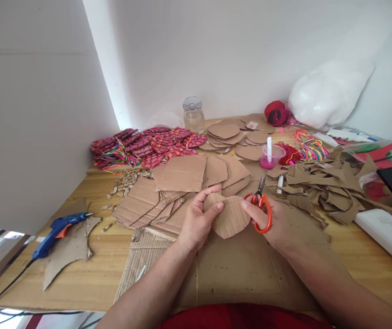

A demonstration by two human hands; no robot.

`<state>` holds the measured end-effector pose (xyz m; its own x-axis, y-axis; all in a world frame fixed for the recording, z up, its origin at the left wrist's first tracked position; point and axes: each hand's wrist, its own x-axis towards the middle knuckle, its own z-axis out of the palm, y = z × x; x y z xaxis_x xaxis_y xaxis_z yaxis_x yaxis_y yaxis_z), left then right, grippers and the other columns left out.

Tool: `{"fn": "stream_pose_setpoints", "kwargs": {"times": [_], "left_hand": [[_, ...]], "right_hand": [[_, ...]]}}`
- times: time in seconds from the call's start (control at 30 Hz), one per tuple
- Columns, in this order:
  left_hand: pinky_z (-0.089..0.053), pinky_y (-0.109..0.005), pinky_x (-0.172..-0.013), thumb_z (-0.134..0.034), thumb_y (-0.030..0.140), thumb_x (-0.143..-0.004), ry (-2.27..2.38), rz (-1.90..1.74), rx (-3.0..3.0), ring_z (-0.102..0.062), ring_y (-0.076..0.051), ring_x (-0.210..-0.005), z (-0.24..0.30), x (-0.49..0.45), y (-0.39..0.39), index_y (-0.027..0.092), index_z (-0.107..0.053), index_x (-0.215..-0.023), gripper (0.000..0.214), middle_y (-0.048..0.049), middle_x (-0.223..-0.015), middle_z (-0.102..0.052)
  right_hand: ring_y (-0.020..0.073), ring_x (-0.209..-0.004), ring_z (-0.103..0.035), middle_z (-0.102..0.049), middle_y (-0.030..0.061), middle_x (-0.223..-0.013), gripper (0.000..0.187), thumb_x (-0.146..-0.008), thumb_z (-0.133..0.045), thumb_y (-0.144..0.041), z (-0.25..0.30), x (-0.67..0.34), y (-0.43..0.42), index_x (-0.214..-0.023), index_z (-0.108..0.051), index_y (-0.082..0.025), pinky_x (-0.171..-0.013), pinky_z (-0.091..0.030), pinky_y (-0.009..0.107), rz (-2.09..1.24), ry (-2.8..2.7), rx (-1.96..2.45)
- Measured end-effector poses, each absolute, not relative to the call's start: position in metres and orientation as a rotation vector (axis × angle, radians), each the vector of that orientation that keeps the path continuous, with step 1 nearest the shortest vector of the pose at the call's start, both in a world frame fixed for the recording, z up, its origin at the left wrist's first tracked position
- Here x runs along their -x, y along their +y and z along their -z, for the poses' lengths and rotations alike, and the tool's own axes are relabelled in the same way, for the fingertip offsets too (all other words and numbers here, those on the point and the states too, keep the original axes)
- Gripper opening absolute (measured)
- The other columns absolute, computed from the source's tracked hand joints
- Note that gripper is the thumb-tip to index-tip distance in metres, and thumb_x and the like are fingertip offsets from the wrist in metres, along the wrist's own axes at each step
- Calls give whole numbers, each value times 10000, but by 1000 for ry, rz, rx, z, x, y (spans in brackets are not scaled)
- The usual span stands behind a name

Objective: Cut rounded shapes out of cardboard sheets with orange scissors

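Hands (196,223) (281,219), scissors (262,212), disc (232,219) — cup (273,155) of pink

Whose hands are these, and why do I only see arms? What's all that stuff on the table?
The camera sits on a person's head and looks down, so you see only their own arms. The left hand holds a rounded cardboard cut-out. The right hand holds orange scissors and also touches the cut-out. On the wooden table lie cardboard sheets, cardboard scraps, a blue glue gun, a stack of cardboard discs, pink fabric pieces and a small pink cup.
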<state>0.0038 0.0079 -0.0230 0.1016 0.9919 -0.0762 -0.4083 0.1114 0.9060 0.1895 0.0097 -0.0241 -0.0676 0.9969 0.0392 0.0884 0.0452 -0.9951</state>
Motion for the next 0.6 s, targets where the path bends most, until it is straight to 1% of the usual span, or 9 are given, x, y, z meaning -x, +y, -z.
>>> {"fn": "stream_pose_setpoints", "kwargs": {"times": [0.07, 0.1, 0.27, 0.4, 0.5, 0.57, 0.6], "left_hand": [[-459, -222, -744, -812, 280, -768, 870, -1268, -821, -581, -123, -793, 21, -5, 8, 234, -626, -1236, 506, 5, -882, -654], [-465, -228, -744, -819, 279, -759, 859, -1282, -782, -587, -124, -786, 20, -6, 8, 232, -621, -1219, 503, 7, -879, -660], [-465, -222, -705, -846, 305, -719, 865, -1325, -600, -593, -109, -722, 19, -8, 9, 167, -649, -929, 319, 0, -826, -676], [-465, -236, -657, -838, 337, -724, 917, -1319, -570, -578, -113, -660, 16, -7, 7, 155, -649, -855, 293, 1, -759, -660], [-439, -230, -594, -845, 341, -709, 947, -1302, -557, -542, -106, -597, 9, -5, 4, 161, -643, -816, 291, 19, -691, -624], [-423, -224, -568, -847, 341, -701, 962, -1286, -551, -519, -100, -573, 6, -5, 2, 171, -628, -795, 293, 30, -666, -602], [-416, -221, -559, -847, 340, -698, 969, -1278, -553, -509, -98, -566, 4, -5, 1, 175, -618, -783, 294, 35, -657, -591]], "right_hand": [[146, -585, -421, -451, -35, -654, 341, -867, -671, -503, 24, -190, 9, -720, -543, -223, -553, -350, 298, -1181, -1341, 1229], [147, -579, -424, -453, -33, -649, 331, -873, -666, -497, 24, -190, 9, -727, -549, -224, -547, -347, 300, -1181, -1340, 1238], [138, -546, -426, -445, -41, -619, 314, -882, -664, -490, 22, -188, 8, -750, -559, -224, -525, -335, 296, -1184, -1350, 1271], [132, -541, -428, -463, -39, -590, 382, -863, -666, -538, 25, -189, 5, -704, -536, -216, -522, -341, 283, -1329, -1431, 1233], [129, -539, -411, -459, -45, -574, 390, -890, -617, -550, 21, -195, 3, -714, -513, -218, -519, -328, 271, -1465, -1577, 1224], [132, -547, -414, -475, -43, -589, 378, -888, -614, -546, 11, -201, 3, -725, -517, -219, -523, -322, 267, -1412, -1766, 1299], [136, -556, -425, -495, -38, -606, 375, -878, -623, -547, 4, -203, 4, -726, -524, -219, -526, -319, 267, -1332, -1897, 1361]]}}
